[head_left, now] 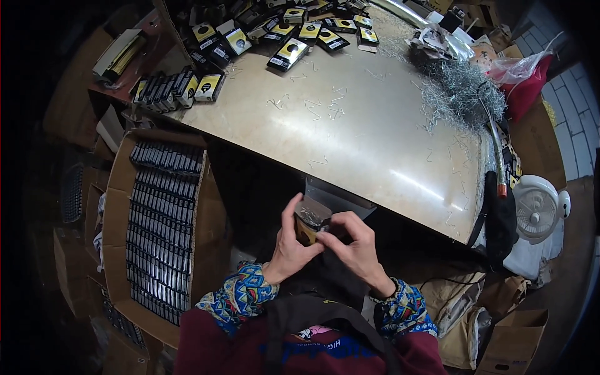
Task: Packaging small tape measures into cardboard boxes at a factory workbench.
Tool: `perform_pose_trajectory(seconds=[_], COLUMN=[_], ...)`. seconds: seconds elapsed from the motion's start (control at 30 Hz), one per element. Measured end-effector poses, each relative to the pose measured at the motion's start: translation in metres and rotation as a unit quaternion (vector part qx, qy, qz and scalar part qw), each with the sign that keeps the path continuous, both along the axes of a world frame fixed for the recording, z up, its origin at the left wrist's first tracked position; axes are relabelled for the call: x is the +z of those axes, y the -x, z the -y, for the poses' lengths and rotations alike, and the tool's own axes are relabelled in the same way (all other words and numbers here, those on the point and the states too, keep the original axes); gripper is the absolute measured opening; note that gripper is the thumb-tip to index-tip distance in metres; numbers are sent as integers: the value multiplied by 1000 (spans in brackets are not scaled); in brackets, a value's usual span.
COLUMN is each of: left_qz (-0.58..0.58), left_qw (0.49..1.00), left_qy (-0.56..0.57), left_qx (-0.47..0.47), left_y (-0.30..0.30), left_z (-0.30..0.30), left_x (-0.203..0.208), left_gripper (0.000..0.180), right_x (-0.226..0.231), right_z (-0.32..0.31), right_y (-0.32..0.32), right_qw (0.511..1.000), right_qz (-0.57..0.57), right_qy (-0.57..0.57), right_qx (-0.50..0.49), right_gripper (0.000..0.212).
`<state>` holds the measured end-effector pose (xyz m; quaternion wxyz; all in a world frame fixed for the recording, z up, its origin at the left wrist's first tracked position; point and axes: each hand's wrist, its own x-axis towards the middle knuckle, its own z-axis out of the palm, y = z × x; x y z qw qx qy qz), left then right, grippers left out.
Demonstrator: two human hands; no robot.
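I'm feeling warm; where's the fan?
At the right of the head view, the white fan sits just right of the table, beside a dark bundle.

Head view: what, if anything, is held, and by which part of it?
A box, held by its sides: left hand on the left, right hand at the right.

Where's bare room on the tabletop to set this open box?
The tabletop between the wire pieces mid-table, the wire heap and the near edge looks mostly bare for the open box. Crowded: small boxes, far left; the heap, far right.
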<state>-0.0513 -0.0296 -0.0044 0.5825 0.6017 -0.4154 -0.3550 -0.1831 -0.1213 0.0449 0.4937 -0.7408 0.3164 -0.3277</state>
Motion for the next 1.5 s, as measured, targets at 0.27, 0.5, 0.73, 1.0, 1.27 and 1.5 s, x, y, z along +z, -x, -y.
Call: perform_pose_trajectory(seconds=[0.27,0.5,0.73,1.0,1.27,1.5], left_qz=[0,77,249,351,319,331], left_qw=[997,995,968,936,944,940], left_qy=[-49,-18,15,36,59,77], left_qx=[-60,-58,-10,10,59,42], left_y=[-12,-5,-6,-5,-7,-4], left_z=[5,4,8,9,11,18], left_x=[18,11,15,21,19,16], left_gripper=[97,98,97,90,87,65], right_x=[4,6,-8,17,9,-14], right_z=[10,3,-2,10,4,-7], right_y=[6,9,10,2,3,1], right_qw=[994,988,983,979,975,993], right_qz=[-81,-137,-118,-63,-63,-27], right_qy=[69,58,141,186,185,109], right_qx=[37,50,-1,-60,-102,-24], right_gripper=[15,17,13,15,26,24])
